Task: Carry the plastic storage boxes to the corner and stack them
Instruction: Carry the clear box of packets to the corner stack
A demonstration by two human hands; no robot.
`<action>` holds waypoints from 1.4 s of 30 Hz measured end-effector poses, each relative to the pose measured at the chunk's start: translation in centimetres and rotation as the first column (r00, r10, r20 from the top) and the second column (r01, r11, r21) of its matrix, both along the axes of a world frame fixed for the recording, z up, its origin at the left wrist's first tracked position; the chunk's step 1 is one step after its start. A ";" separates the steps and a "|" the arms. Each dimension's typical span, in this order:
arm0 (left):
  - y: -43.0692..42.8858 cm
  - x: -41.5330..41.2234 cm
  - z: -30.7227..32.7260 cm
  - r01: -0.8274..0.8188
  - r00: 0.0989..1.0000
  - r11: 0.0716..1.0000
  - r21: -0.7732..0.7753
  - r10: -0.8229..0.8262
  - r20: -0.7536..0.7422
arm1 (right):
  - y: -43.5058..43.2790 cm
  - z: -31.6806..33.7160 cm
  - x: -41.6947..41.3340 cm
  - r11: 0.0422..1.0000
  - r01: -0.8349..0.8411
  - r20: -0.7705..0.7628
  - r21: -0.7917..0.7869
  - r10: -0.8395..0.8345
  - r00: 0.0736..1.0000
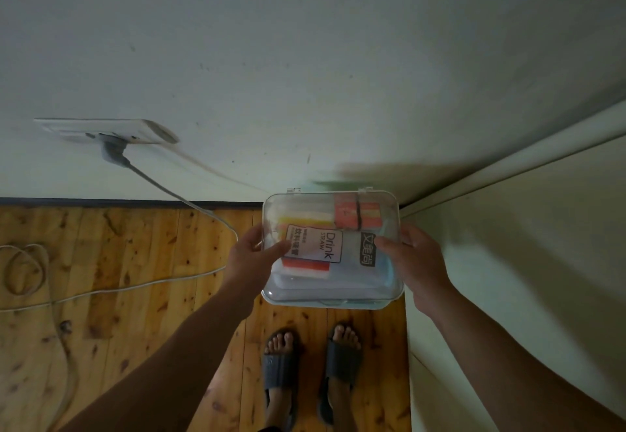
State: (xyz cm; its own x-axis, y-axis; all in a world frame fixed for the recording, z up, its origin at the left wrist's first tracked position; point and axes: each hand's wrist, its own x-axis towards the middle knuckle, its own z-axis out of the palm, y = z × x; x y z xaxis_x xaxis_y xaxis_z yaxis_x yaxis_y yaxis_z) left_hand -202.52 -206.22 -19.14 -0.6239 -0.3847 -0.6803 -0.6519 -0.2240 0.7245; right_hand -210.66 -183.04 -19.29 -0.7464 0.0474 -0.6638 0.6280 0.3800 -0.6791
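A clear plastic storage box [333,292] with a lid is held in the air over the wooden floor, close to the room corner. Packets of drinking straws and coloured items show through the lid. My left hand [249,257] grips its left side, thumb lying on the lid. My right hand [415,262] grips the right side, thumb on top as well. No other storage box can be seen.
The corner where the pale wall [305,75] meets a white panel [508,245] lies just beyond the box. A wall socket [108,131] with a plug and grey cable [176,194] trails over the wooden floor [118,279] at left. My sandalled feet [311,364] stand below the box.
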 end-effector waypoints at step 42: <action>-0.6 -0.3 1.7 0.084 0.996 0.977 -0.194 -0.083 0.011 | -1.2 4.2 1.0 0.994 -0.023 -0.084 0.110 0.032 0.996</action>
